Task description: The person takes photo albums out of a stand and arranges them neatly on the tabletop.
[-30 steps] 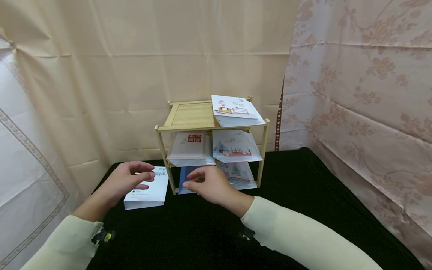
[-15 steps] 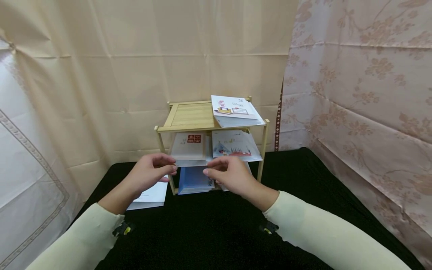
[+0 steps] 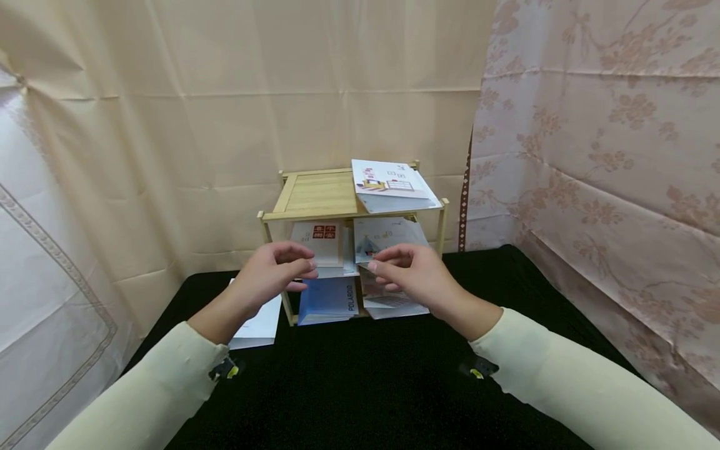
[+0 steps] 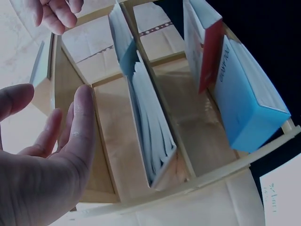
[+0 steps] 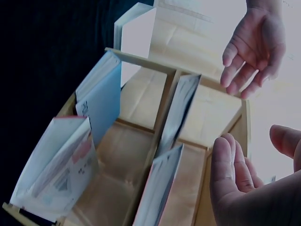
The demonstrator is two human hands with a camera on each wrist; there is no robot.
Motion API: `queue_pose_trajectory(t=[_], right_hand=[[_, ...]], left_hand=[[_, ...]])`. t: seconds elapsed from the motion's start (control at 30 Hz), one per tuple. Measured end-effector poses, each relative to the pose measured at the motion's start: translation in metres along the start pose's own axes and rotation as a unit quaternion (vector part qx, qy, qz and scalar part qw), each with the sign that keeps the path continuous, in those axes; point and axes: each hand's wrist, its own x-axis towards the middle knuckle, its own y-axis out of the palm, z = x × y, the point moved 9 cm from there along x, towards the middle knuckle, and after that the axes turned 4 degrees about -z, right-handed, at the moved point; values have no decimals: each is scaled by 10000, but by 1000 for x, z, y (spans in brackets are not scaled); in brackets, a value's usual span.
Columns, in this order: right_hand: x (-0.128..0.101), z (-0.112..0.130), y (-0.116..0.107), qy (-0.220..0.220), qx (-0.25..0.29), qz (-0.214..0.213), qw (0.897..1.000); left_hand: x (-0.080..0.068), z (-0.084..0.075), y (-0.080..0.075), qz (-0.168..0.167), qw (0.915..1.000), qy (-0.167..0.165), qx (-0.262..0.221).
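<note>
My left hand [image 3: 271,281] hovers in front of the wooden rack's left side, fingers loosely bent, holding nothing. Level with it on the right, my right hand [image 3: 422,278] is likewise free, partly covering the albums behind it. The three-tier rack [image 3: 317,194] bears a white album [image 3: 388,178] on its top right. On its middle tier lie a book with red square print [image 3: 323,240] and an album with a tent picture [image 3: 385,232]. Below are a blue album [image 3: 326,300] and a pale album with a red spine [image 4: 207,52]. Both wrist views show the hands apart from the rack.
A white book [image 3: 255,325] lies left of the rack on the black cloth [image 3: 349,387], partly behind my left hand. A beige curtain [image 3: 225,125] hangs behind the rack, and a flowered curtain [image 3: 607,156] is on the right.
Both hands have moved rightward and a little up. The left passed from over the white book to the rack's front; the right uncovered the blue album. Rack and albums have stayed put.
</note>
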Motion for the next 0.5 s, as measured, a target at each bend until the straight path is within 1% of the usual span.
queue_pose_trajectory(t=[0.23, 0.37, 0.5], right_hand=[[4, -4, -32, 278, 121, -184, 9994], [8, -4, -51, 337, 134, -343, 9988], [12, -4, -68, 400, 177, -476, 9979]], left_hand=[[9, -14, 10, 24, 9989, -103, -460], [13, -23, 15, -49, 9973, -179, -714], [18, -28, 21, -150, 9943, -247, -1030]])
